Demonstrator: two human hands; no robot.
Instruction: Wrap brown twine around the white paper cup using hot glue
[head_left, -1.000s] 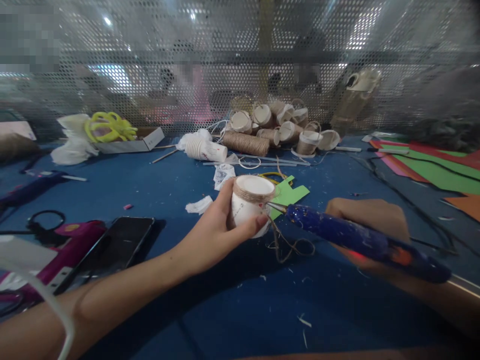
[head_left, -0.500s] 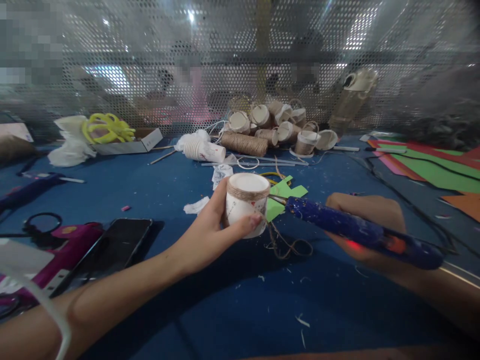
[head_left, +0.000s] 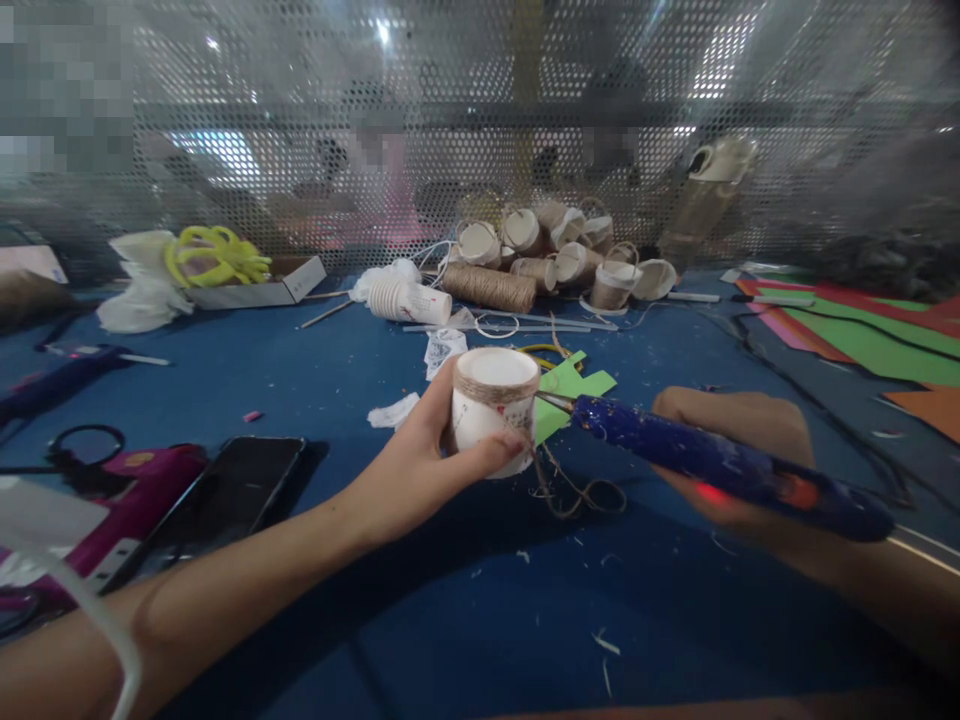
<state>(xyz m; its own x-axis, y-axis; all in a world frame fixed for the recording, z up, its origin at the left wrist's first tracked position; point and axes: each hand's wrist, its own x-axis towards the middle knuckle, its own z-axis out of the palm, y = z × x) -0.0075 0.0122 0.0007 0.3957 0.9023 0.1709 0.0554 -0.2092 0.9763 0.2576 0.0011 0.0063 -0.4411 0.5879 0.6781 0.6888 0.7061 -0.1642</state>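
Observation:
A white paper cup (head_left: 487, 421) with brown twine wound round its upper part is upright in my left hand (head_left: 420, 462), thumb across its front. My right hand (head_left: 739, 440) is wrapped round a blue glue gun (head_left: 675, 437), which has a small red light glowing by the fingers. The metal tip of the gun is at the cup's right side, by the twine; whether they touch is hard to tell. A loose tail of twine (head_left: 574, 500) hangs from the cup and curls on the blue table.
Behind lie a twine roll (head_left: 491, 288), stacked paper cups (head_left: 409, 301) and several twine-wrapped cups (head_left: 574, 265). Green paper (head_left: 559, 390) lies behind the gun tip. At left are a phone (head_left: 240, 492), a magenta power strip (head_left: 142, 510) and another glue gun (head_left: 64, 382). Coloured sheets (head_left: 870, 325) lie right.
The cup has turned slightly in my left hand, its printed red mark shifting left. The glue gun has barely moved, its tip still beside the cup.

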